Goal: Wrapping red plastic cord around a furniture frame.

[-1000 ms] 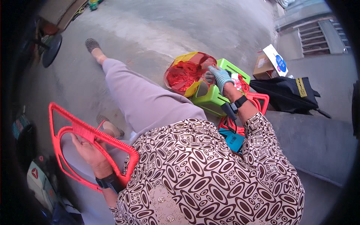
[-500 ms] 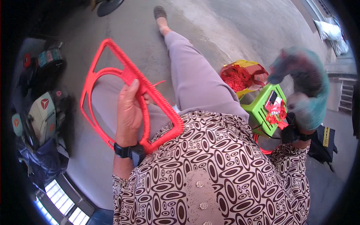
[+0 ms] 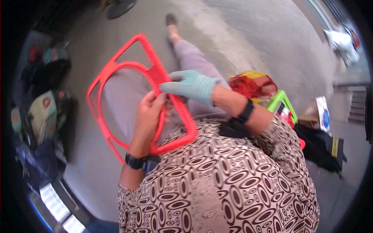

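Tilted over my left thigh is a red frame (image 3: 154, 64), a rectangle with a ring inside it; its upper long bar looks wrapped in red cord. My bare left hand (image 3: 149, 112) grips the frame where ring and long bar come together. From the right, my right hand (image 3: 190, 84), in a light teal glove, reaches across to that same bar. Its fingertips are pressed together at the bar just above my left fingers. Whether a strand lies between them is too small to make out.
To my right are a yellow-rimmed bag of red material (image 3: 254, 85), a green plastic stool (image 3: 285, 103), a black cloth bag (image 3: 320, 151) and a cardboard box (image 3: 309, 115). Scooters (image 3: 44, 110) stand at the left. White sacks (image 3: 342, 44) lie far right.
My right hand has come from the far right beside the stool to the frame's long bar. My left hand and the frame have shifted slightly right.
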Demonstrator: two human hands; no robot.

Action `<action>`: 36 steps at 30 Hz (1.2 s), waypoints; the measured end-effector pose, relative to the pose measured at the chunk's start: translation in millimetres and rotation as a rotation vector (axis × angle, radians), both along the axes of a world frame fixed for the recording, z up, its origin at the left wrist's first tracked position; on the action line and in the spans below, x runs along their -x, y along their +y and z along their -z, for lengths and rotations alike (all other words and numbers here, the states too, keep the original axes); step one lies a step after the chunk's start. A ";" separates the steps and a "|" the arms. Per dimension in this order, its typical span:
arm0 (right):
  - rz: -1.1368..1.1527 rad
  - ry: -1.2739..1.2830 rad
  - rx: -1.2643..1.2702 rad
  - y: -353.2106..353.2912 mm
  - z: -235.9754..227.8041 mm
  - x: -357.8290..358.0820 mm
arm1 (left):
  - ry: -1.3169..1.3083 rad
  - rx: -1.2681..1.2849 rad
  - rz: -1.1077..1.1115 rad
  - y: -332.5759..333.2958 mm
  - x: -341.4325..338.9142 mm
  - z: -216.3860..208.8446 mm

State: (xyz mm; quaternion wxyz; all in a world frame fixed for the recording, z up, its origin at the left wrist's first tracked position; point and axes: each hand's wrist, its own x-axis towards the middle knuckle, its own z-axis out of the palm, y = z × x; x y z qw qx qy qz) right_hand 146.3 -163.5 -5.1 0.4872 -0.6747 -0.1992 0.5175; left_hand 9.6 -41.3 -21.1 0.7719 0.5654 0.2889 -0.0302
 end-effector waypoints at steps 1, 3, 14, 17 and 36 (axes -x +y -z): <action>-0.002 -0.002 0.039 -0.1 -0.9 -1.6 | 0.009 -0.053 0.030 -5.4 -2.1 -4.1; -0.006 0.029 0.039 7.3 10.4 -5.4 | 0.056 -0.175 0.061 -8.8 -1.7 -12.1; 0.776 -0.389 -0.357 -104.5 -57.3 -52.0 | -0.428 -0.784 -0.418 51.6 25.6 -46.0; 0.796 -0.963 -0.249 -229.9 -108.5 -60.6 | -0.426 -0.699 -0.338 69.1 9.6 -42.9; 1.260 -0.599 1.300 -614.6 -45.7 135.9 | -0.273 -0.303 -0.080 83.9 -74.0 25.9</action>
